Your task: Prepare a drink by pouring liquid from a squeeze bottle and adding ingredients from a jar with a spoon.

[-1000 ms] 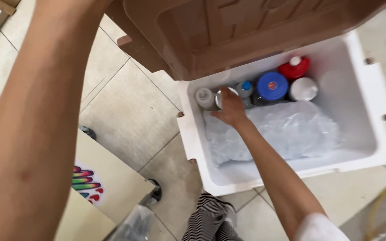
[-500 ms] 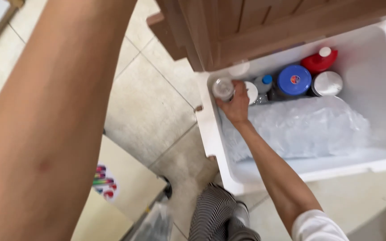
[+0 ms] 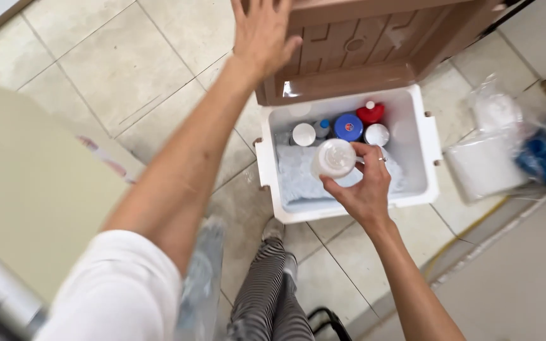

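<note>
The right hand's fingers (image 3: 349,189) curl around a clear plastic bottle with a white cap (image 3: 334,158), gripping its body while the cap faces the camera; the bottle is held above the open white cooler box (image 3: 426,142), over its near half. The bottle's lower part is hidden behind the cap and the right hand (image 3: 363,188), so its contents cannot be made out. The left hand (image 3: 261,35) lies flat with fingers spread and loose on the raised brown lid (image 3: 361,57) at the cooler's far side; its fingertips are cut off by the top edge of the view.

Inside the cooler, along its far wall, stand a white-capped bottle (image 3: 303,134), a small blue-capped bottle (image 3: 324,125), a blue-lidded jar (image 3: 348,127), a red-topped bottle (image 3: 370,112) and a white-lidded container (image 3: 376,134); a bag of ice (image 3: 295,177) fills the near part, half covered by the hand.

The cooler sits on a beige tiled floor (image 3: 121,69). To its right lie blurred plastic bags (image 3: 507,145); to its left stands a pale cabinet (image 3: 26,189). Both forearms stretch forward from white sleeves, striped trousers (image 3: 266,297) below
</note>
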